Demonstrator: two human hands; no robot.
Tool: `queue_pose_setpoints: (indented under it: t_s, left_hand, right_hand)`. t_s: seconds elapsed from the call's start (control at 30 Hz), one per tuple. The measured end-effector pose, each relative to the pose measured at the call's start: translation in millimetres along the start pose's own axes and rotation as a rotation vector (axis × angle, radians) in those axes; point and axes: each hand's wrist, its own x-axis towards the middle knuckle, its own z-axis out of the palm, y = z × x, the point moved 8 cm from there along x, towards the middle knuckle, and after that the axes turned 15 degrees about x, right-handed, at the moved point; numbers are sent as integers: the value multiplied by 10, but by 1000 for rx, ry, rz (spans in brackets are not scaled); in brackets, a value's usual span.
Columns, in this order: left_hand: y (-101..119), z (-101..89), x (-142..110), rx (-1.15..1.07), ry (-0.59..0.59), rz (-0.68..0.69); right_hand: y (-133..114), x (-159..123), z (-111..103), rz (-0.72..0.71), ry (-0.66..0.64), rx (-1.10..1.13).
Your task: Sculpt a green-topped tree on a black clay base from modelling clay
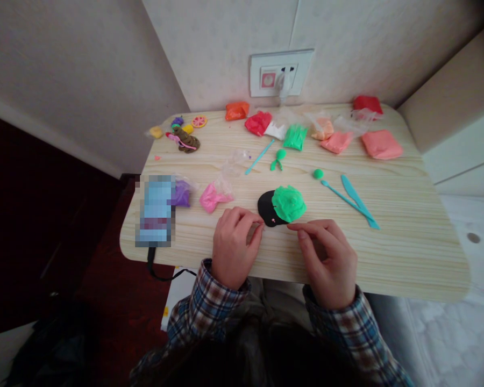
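A black clay piece (267, 207) lies on the table in front of me, with a ruffled bright green clay piece (289, 203) on its right part. One tiny pink bit (273, 220) sits on the black clay near its front edge. At that edge's left end is my left hand (237, 244), fingers curled and thumb and index tips close together; anything between them is too small to make out. My right hand (328, 258) is just right of the front edge, its index finger stretched toward the clay and its thumb apart, with nothing visible in it.
Right of the clay lie a green ball (318, 174) and blue modelling tools (357, 200). Behind are a green sprout-shaped piece (279, 159), a thin blue stick (260, 157) and several clay packets (295, 137). Leftward are pink clay (212, 197) and a blurred phone (156, 209) on a cable.
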Motion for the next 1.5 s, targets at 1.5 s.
queue_pose_setpoints:
  t_s: [1.5]
  left_hand:
    - [-11,58,56,-92,-39,-207]
  right_hand:
    - [7,-3,18,22,-15,14]
